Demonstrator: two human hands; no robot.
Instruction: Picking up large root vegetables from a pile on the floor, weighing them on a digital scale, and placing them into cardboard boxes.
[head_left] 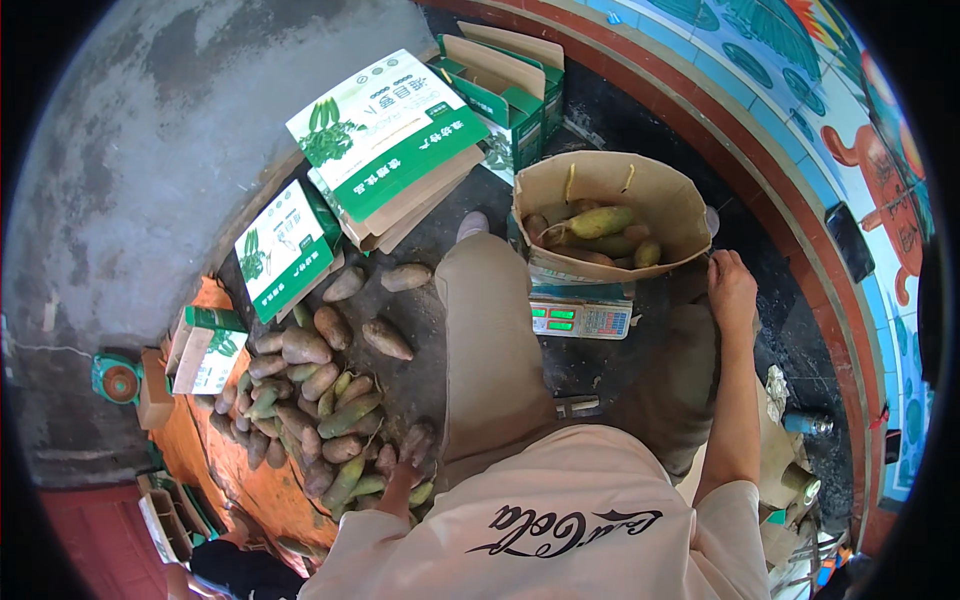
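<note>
At the near edge of a heap of green and mud-brown radishes [300, 400], my left hand [403, 478] reaches down and closes around the lower end of a brown radish [418, 440]. Its fingers are partly hidden. My right hand [733, 288] has its fingers curled at the right corner of an open cardboard box [615, 168]. Inside that box lie several radishes, with a long green radish [600, 222] on top. Under the box stands a digital scale [590, 318], its green display lit.
Stacked green-and-white cartons [400, 140] stand at the far left, with an open carton [490, 100] behind them. Loose radishes [386, 338] lie on the dark floor by my left leg. A co-worker's dark sleeve [245, 568] shows at lower left. A tiled, painted wall [800, 90] curves along the right.
</note>
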